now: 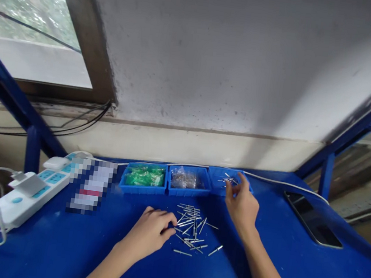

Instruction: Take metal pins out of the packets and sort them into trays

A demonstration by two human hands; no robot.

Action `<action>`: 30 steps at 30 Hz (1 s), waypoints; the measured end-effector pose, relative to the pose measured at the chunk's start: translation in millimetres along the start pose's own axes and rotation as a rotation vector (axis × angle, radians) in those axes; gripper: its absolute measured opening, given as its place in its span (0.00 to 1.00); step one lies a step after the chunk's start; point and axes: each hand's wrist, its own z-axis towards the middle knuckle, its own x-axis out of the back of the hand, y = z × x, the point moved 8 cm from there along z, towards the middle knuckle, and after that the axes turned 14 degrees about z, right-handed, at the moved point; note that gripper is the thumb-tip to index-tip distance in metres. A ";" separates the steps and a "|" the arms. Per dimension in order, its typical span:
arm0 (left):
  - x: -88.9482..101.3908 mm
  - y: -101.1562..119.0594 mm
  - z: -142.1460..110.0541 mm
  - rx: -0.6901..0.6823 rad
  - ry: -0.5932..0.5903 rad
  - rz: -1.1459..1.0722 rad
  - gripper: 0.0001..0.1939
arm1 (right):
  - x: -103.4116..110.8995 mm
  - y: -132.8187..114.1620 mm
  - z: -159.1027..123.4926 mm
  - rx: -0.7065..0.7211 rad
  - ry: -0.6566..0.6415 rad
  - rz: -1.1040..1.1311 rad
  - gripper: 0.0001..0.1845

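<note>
A loose pile of silver blind rivets [196, 227] lies on the blue tabletop, pointing in many directions. My left hand [156, 228] is at the left side of this pile, thumb and forefinger closed on the end of a rivet. Over the right-hand blue bin [215, 189] is my right hand [243, 203], its thumb and forefinger apart with nothing visible between them. A few rivets [228, 179] lie inside that bin, partly hidden behind the fingers.
Beside it stand a blue bin with bagged green pieces [145, 175] and one with clear bags [185, 178]. A power strip [33, 192] with cables and a blurred-out item [93, 186] are on the left. A phone [311, 219] lies right. Behind rises a wall [215, 70].
</note>
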 end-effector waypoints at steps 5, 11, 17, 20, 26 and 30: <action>-8.4 4.3 -0.1 -0.030 0.008 0.056 0.06 | -2.3 21.0 -2.2 -0.168 -0.082 -0.010 0.26; 3.7 -17.2 -0.4 0.058 0.061 0.026 0.08 | -51.0 -56.6 -39.7 0.181 -0.526 0.354 0.12; 18.2 -24.6 -0.5 0.055 0.173 -0.158 0.07 | -65.7 -92.1 -66.6 0.301 -0.823 0.444 0.06; 15.0 -24.6 -0.3 0.065 0.165 -0.224 0.07 | -62.4 -93.8 -67.1 0.310 -0.849 0.472 0.05; 12.4 -24.4 0.7 0.083 0.148 -0.294 0.07 | -59.8 -97.0 -69.0 0.333 -0.893 0.449 0.03; 12.2 -25.5 1.3 0.086 0.150 -0.312 0.08 | -60.2 -98.8 -69.9 0.365 -0.883 0.438 0.04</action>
